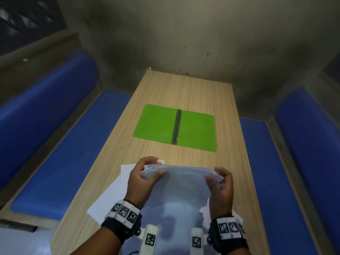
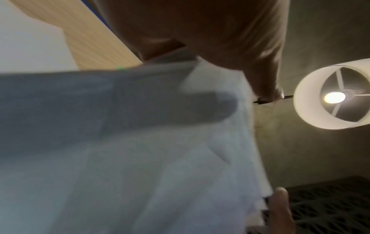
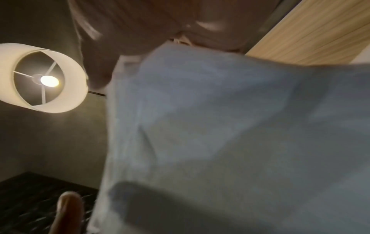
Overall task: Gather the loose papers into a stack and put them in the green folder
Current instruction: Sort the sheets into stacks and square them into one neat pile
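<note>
I hold a stack of white papers (image 1: 181,188) upright over the near part of the wooden table (image 1: 193,92). My left hand (image 1: 145,173) grips its upper left corner and my right hand (image 1: 219,179) grips its upper right corner. The stack (image 2: 140,158) fills the left wrist view, and the same sheets (image 3: 230,134) fill the right wrist view. More loose white sheets (image 1: 108,194) lie flat on the table under my left hand. The green folder (image 1: 174,126) lies spread open farther along the table, with nothing on it.
Blue padded benches (image 1: 60,153) run along both sides of the table, the right one (image 1: 276,181) close to its edge. A dark wall closes the far end. A lit white lamp shade (image 2: 332,96) hangs overhead.
</note>
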A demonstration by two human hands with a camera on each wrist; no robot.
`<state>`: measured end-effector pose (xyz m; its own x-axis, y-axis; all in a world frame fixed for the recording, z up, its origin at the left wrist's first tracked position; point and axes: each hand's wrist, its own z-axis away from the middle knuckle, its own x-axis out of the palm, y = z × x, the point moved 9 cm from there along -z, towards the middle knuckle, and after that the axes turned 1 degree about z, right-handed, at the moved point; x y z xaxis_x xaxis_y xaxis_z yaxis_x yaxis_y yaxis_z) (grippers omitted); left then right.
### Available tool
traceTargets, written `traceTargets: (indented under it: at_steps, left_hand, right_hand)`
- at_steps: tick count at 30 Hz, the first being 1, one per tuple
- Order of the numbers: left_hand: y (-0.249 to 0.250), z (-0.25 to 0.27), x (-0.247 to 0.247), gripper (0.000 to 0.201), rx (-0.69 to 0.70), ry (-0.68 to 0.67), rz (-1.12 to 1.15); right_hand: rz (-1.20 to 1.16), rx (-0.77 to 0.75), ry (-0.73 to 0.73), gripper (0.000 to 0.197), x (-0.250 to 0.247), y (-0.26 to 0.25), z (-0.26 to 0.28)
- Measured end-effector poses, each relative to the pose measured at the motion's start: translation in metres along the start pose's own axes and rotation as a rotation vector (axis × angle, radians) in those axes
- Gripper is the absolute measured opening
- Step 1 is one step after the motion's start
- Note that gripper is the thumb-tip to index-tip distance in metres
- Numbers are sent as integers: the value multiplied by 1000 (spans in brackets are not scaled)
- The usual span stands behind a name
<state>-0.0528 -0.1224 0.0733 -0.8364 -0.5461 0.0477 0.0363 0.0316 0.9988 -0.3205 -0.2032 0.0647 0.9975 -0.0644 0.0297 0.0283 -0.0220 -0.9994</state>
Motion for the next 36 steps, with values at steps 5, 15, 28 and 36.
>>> traceTargets:
  at_steps: [5, 15, 28, 36]
  left_hand:
    - [20, -1, 14, 36, 39, 203, -102]
    - [-1, -8, -1, 6, 14, 215, -127]
    - [-61, -3, 9, 58, -193, -221, -99]
    - [-66, 5, 16, 38, -243, -237, -148]
  right_hand:
    - [108, -38, 193, 53, 15, -25, -2]
    - [152, -71, 212, 6, 3, -9, -7]
    - [17, 161, -163, 78, 10, 48, -8]
    - [57, 154, -200, 37, 3, 50, -6]
